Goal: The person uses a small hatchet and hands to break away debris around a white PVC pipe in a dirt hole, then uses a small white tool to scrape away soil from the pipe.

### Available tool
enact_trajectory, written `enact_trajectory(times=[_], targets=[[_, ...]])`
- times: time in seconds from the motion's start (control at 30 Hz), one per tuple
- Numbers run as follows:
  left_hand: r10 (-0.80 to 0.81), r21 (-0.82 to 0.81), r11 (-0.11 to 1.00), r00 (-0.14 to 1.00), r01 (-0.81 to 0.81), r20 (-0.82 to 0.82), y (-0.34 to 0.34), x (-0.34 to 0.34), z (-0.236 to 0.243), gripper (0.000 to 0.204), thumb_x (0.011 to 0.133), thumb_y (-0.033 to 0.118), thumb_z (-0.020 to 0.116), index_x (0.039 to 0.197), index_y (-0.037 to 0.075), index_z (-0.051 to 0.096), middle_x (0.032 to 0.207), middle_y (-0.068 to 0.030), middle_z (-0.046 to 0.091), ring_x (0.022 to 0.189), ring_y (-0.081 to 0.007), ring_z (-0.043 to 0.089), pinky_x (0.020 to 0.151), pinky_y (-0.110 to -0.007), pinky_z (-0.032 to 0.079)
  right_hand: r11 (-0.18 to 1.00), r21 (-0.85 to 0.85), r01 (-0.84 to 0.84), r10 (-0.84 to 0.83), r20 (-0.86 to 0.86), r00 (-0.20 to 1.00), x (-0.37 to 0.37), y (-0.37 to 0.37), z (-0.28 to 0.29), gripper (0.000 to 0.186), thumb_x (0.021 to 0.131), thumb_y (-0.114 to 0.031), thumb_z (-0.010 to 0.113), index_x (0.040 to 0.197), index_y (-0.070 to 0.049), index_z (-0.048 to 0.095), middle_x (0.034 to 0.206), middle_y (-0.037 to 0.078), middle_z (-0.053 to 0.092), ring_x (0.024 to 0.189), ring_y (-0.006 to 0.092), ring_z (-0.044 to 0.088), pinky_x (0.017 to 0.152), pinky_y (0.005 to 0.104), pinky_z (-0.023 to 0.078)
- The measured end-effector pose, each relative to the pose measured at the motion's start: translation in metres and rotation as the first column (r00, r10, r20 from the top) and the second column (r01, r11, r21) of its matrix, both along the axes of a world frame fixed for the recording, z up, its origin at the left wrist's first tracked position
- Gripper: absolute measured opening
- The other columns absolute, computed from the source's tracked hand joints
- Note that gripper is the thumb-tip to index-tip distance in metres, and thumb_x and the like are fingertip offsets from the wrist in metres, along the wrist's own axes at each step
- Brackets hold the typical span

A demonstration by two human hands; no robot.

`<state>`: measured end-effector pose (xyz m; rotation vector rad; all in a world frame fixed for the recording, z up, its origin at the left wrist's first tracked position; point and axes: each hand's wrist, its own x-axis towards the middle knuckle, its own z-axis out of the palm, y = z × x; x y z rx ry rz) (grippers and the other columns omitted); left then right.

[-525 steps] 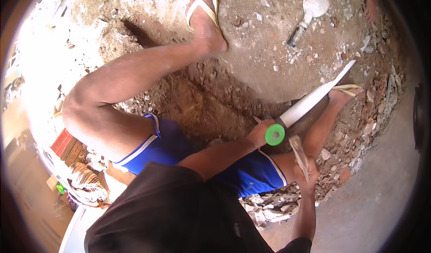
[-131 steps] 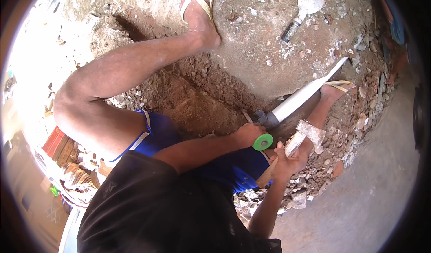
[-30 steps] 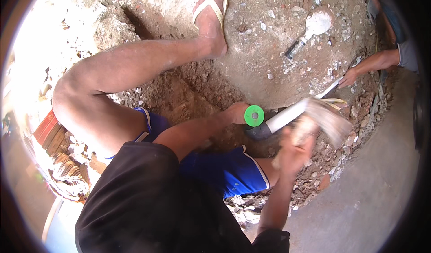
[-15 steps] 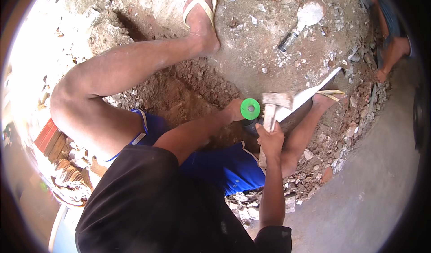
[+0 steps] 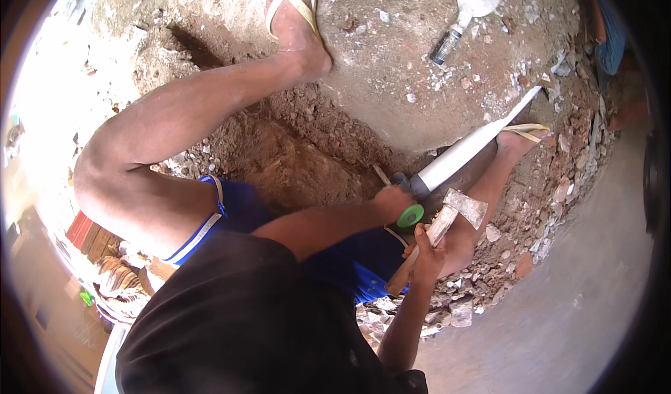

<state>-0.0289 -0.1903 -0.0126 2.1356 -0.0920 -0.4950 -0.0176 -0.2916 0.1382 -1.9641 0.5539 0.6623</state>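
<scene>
Hammer [image 5: 444,224] now swung clear, nr side of white pipe [image 5: 458,158] — R hand [image 5: 426,260] fingers closed round handle; L hand [image 5: 393,203] grips green-guarded chisel [image 5: 410,216] by pipe's lower end — prob. between blows.

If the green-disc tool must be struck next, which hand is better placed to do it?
Probably the right hand: it grips the broad-headed tool. The left hand looks occupied, closed around the green-disc tool.

A hand could pass over the trench [image 5: 300,158] beside the left leg [image 5: 203,107]. To the right, chisel [image 5: 410,216], hammer [image 5: 442,226] and pipe [image 5: 461,156] (slanting toward the right foot [image 5: 516,143]) crowd the way.
</scene>
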Motion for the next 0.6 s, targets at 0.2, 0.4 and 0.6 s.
enact_trajectory(times=[0.2, 0.4, 0.6], targets=[[-0.025, 0.365, 0.931, 0.996, -0.008, 0.084, 0.107, 0.008, 0.010, 0.013, 0.081, 0.017, 0.064, 0.076, 0.007, 0.071, 0.076, -0.0156, 0.071, 0.074, -0.0272, 0.073, 0.066, -0.039, 0.058, 1.000, 0.022, 0.016, -0.015, -0.009, 1.000, 0.006, 0.007, 0.005, 0.032, 0.085, -0.015, 0.076, 0.108, 0.000, 0.060, 0.082, 0.005, 0.066, 0.052, 0.0113, 0.057, 0.045, 0.0250, 0.048], [0.667, 0.157, 0.699, 0.715, -0.698, 0.208, 0.232, 0.004, 0.038, 0.024, 0.081, 0.030, 0.077, 0.079, 0.007, 0.072, 0.074, -0.0128, 0.070, 0.072, -0.0284, 0.071, 0.067, -0.037, 0.058, 0.991, 0.123, 0.041, -0.046, 0.038, 0.998, 0.002, -0.003, -0.004, 0.038, 0.082, -0.016, 0.080, 0.111, -0.002, 0.060, 0.083, 0.007, 0.068, 0.048, 0.0117, 0.058, 0.043, 0.0252, 0.049], [0.324, -0.551, 0.741, 0.923, -0.383, -0.207, 0.182, 0.011, 0.021, 0.033, 0.085, 0.001, 0.074, 0.115, 0.003, 0.061, 0.102, -0.0086, 0.073, 0.095, -0.0185, 0.070, 0.085, -0.035, 0.058, 0.996, 0.066, 0.066, -0.062, -0.058, 0.996, -0.004, -0.002, -0.002, 0.039, 0.082, -0.017, 0.080, 0.112, -0.002, 0.059, 0.080, 0.006, 0.065, 0.048, 0.0124, 0.058, 0.043, 0.0259, 0.049]])
